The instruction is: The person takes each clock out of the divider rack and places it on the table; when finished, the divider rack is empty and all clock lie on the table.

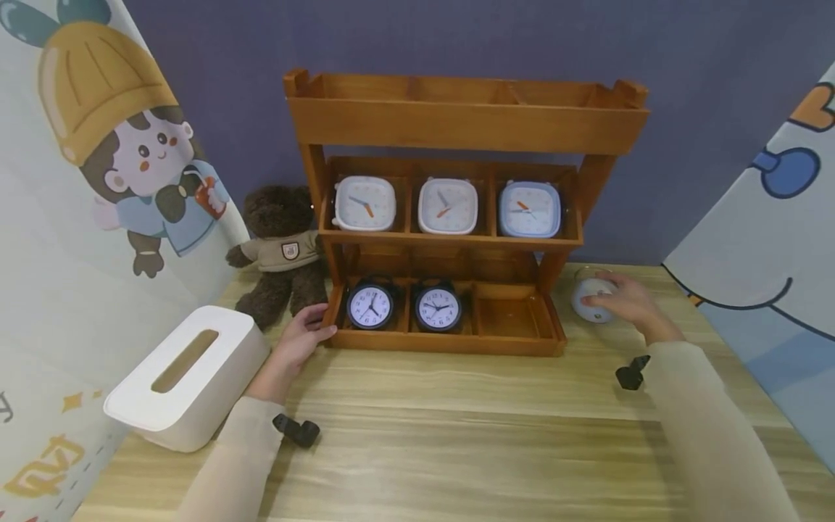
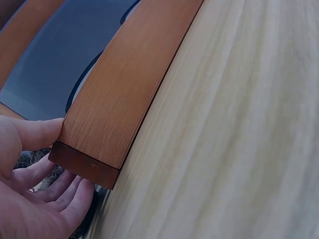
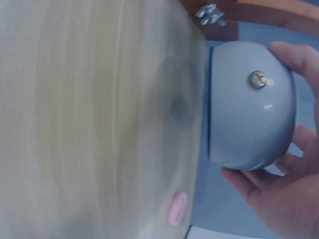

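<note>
A glossy, pale, rounded object with a thin loop at its top [image 3: 244,119] sits in the grasp of a person's right hand [image 1: 628,299], at the right of a brown wooden three-tier rack [image 1: 450,344] and near the back of a pale wood-grained bench [image 1: 496,435]. The thumb and fingers close on opposite sides of its shell, where the right wrist view shows a metal screw [image 3: 257,79]; whether its base touches the bench cannot be told. The left hand [image 1: 298,342] grips the rack's lower left corner, thumb at the upper edge and fingers around the end. On the middle tier, two white rounded-square clocks [image 1: 365,204] fill the left and centre compartments, beside a blue-rimmed rounded-square clock [image 1: 530,209] at right. On the bottom tier, two round black clocks with white dials [image 1: 370,306] occupy the left and centre compartments. A dark brown plush bear in a tan shirt [image 1: 280,250] sits just beside the rack's left side, behind a white tissue box with a long slot [image 1: 228,341]. Pale sleeves [image 1: 701,399] cover both forearms, and a dark blue-violet wall [image 1: 457,36] stands behind.
</note>
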The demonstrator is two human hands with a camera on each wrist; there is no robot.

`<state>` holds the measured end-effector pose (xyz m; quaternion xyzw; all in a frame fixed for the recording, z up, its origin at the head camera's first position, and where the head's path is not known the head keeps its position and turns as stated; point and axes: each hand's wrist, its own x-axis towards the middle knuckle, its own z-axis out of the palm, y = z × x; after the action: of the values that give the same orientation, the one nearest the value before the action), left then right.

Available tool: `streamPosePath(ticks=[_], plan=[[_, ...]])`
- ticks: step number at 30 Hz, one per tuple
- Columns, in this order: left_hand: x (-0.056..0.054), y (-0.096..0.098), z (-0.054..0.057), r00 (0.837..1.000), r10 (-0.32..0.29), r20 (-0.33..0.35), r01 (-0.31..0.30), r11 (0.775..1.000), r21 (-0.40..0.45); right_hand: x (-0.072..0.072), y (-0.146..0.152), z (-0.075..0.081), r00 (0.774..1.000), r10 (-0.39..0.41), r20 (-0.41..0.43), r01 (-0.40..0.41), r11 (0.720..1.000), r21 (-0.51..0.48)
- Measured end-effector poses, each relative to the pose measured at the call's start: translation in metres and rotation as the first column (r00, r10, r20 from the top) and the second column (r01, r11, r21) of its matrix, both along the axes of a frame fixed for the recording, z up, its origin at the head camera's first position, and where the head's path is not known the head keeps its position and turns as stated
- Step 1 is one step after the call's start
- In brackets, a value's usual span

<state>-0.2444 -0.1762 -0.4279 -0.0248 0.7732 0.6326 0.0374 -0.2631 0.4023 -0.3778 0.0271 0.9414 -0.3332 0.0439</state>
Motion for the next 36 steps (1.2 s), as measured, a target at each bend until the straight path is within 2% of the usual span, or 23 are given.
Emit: streamPosePath(ticks=[6,11,18,23,25,30,36], plan=[[0.002,-0.002,-0.004,1.0,0.0,-0.011,0.0,1.0,-0.009,-0.012,0.0,-0.012,1.0,-0.021,-0.02,0.02,0.998,-0.054],[0.003,-0.002,-0.007,1.0,-0.004,-0.02,0.004,1.0,-0.012,-0.017,0.005,-0.026,0.999,-0.033,-0.042,0.031,0.999,-0.042],[0.003,-0.001,-0.009,1.0,0.003,-0.028,-0.003,1.0,-0.01,-0.023,0.011,-0.041,0.995,-0.072,-0.061,0.066,0.993,-0.097],[0.005,0.0,-0.009,1.0,0.008,-0.021,-0.008,1.0,-0.008,-0.026,0.01,-0.041,0.997,-0.053,-0.05,0.049,0.996,-0.08],[0.005,0.0,-0.01,1.0,0.004,-0.022,-0.005,1.0,-0.005,-0.026,0.01,-0.04,0.998,-0.052,-0.04,0.05,0.998,-0.035],[0.001,0.001,-0.008,1.0,0.002,-0.022,-0.002,1.0,0.001,-0.028,0.011,-0.039,0.998,-0.061,-0.007,0.062,0.998,0.017],[-0.002,0.0,-0.002,1.0,0.005,-0.026,-0.005,1.0,0.001,-0.03,0.009,-0.029,0.999,-0.012,-0.052,0.009,0.999,-0.045]])
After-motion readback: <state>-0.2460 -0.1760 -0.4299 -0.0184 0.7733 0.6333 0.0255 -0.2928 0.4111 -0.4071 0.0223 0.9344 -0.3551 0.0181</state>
